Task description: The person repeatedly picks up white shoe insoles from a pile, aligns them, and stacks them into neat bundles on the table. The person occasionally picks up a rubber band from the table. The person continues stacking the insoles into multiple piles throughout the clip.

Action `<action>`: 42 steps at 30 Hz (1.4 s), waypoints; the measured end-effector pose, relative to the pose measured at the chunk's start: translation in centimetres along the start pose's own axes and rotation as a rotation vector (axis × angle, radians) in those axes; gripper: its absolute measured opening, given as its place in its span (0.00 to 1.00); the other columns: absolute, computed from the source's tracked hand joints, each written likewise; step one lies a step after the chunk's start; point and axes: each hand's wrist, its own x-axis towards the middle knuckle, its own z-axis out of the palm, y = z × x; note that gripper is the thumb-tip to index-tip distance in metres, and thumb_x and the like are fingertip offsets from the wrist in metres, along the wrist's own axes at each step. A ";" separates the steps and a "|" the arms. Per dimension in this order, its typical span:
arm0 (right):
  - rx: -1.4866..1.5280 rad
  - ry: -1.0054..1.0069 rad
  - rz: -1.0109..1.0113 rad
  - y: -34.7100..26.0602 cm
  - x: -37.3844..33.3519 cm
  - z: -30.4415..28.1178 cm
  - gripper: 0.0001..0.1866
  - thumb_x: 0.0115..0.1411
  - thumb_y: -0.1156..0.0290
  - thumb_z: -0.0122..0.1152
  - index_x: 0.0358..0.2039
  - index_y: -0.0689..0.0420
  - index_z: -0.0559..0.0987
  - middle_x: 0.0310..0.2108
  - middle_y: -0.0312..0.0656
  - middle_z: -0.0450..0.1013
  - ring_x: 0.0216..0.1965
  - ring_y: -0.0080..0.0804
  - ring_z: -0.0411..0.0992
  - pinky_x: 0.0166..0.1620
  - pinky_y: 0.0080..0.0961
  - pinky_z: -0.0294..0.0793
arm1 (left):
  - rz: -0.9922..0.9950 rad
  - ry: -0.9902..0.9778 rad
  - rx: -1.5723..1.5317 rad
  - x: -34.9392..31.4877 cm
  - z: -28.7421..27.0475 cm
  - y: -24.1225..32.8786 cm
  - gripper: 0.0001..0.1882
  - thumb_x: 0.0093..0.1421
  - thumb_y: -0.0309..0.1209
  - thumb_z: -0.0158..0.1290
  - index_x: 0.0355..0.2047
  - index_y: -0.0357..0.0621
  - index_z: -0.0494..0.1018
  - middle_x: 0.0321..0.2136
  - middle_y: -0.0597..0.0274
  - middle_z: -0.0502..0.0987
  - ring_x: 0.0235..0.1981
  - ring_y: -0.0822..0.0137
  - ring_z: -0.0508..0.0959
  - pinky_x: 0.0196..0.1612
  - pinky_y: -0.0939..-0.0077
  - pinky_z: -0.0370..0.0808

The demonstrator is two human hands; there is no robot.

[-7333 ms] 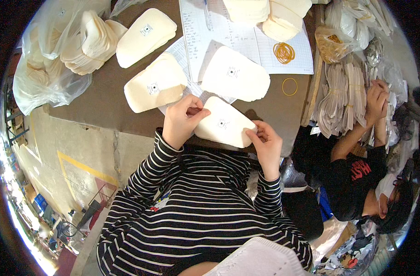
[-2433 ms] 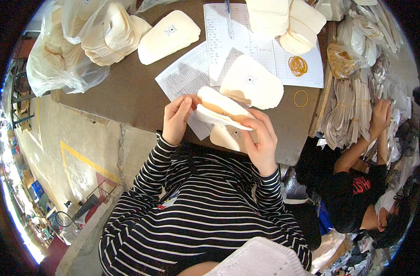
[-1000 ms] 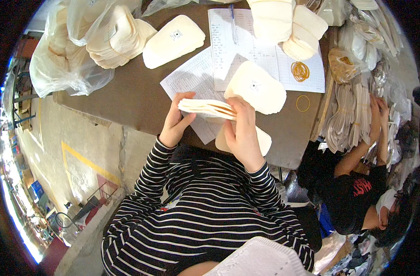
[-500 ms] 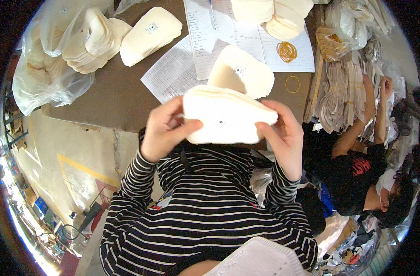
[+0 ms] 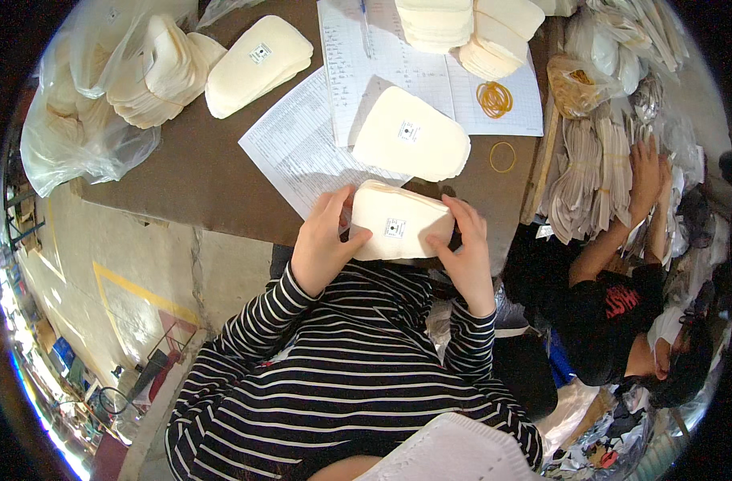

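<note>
A small stack of cream, rounded flat pads (image 5: 414,215) is held level at the table's front edge. My left hand (image 5: 326,242) grips its left end, thumb on top and fingers behind. The right end sits between the thumb and fingers of my right hand (image 5: 467,252). A small printed mark shows on the top pad. Just beyond lies another cream pad stack (image 5: 430,144), partly over the papers. Farther left rests a third pad stack (image 5: 258,68) with a similar mark.
Handwritten sheets (image 5: 342,48), a bundle of rubber bands (image 5: 494,99) and a single rubber band (image 5: 503,157) lie on the brown table (image 5: 197,172). Clear bags of pads (image 5: 85,152) stand at left. At right, a co-worker (image 5: 614,297) reaches into banded pad bundles (image 5: 578,176).
The held stack has come down and nearer to me, and its printed face now lies flatter and clearer. Both hands moved with it. The co-worker's hands shifted slightly.
</note>
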 end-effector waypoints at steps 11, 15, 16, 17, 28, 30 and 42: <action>0.219 -0.175 -0.086 -1.1 -0.1 -1.4 0.22 0.45 0.84 0.65 0.42 0.59 0.70 0.45 0.49 0.68 0.52 0.51 0.68 0.56 0.39 0.69 | 0.214 -0.236 -0.438 1.1 0.2 -0.3 0.18 0.52 0.17 0.59 0.38 0.43 0.64 0.44 0.56 0.77 0.46 0.61 0.75 0.55 0.72 0.68; 0.124 -0.077 -0.283 -0.8 0.0 -0.3 0.23 0.45 0.87 0.64 0.39 0.56 0.65 0.45 0.48 0.67 0.46 0.45 0.71 0.50 0.30 0.71 | 0.395 -0.190 -0.386 1.3 0.9 -2.8 0.24 0.56 0.17 0.58 0.52 0.40 0.66 0.46 0.54 0.76 0.47 0.61 0.77 0.52 0.72 0.72; 0.090 -0.087 -0.276 0.2 0.5 0.5 0.22 0.48 0.87 0.63 0.40 0.56 0.66 0.46 0.46 0.69 0.45 0.39 0.72 0.49 0.28 0.71 | 0.360 -0.216 -0.331 1.6 0.8 -3.1 0.26 0.56 0.19 0.59 0.55 0.39 0.66 0.47 0.54 0.76 0.48 0.61 0.77 0.53 0.71 0.72; 0.165 -0.098 -0.211 0.4 0.1 0.5 0.22 0.49 0.87 0.63 0.42 0.57 0.67 0.45 0.44 0.69 0.45 0.36 0.72 0.49 0.27 0.71 | 0.359 -0.229 -0.301 1.4 0.4 -3.2 0.27 0.57 0.21 0.59 0.57 0.38 0.65 0.47 0.53 0.76 0.48 0.61 0.76 0.54 0.71 0.72; 0.116 0.122 -0.105 -0.7 4.5 -0.2 0.23 0.56 0.74 0.67 0.53 0.63 0.74 0.51 0.53 0.70 0.53 0.50 0.70 0.57 0.40 0.70 | -0.075 -0.123 0.040 1.5 -3.1 -1.8 0.32 0.55 0.34 0.66 0.56 0.32 0.69 0.42 0.51 0.80 0.38 0.65 0.82 0.40 0.73 0.80; 0.016 0.259 -0.165 -0.9 6.8 -0.1 0.27 0.55 0.69 0.70 0.54 0.63 0.73 0.56 0.56 0.66 0.58 0.56 0.64 0.60 0.46 0.66 | -0.091 -0.042 0.167 1.2 -3.4 -0.1 0.31 0.54 0.36 0.66 0.54 0.34 0.71 0.40 0.49 0.80 0.38 0.57 0.82 0.43 0.69 0.79; 0.073 0.132 -0.412 -3.0 8.2 0.2 0.15 0.48 0.84 0.69 0.37 0.60 0.77 0.37 0.44 0.78 0.41 0.43 0.77 0.44 0.31 0.76 | 0.524 0.057 0.014 8.3 -5.7 -0.4 0.37 0.53 0.31 0.65 0.62 0.39 0.65 0.58 0.45 0.71 0.60 0.51 0.71 0.62 0.62 0.67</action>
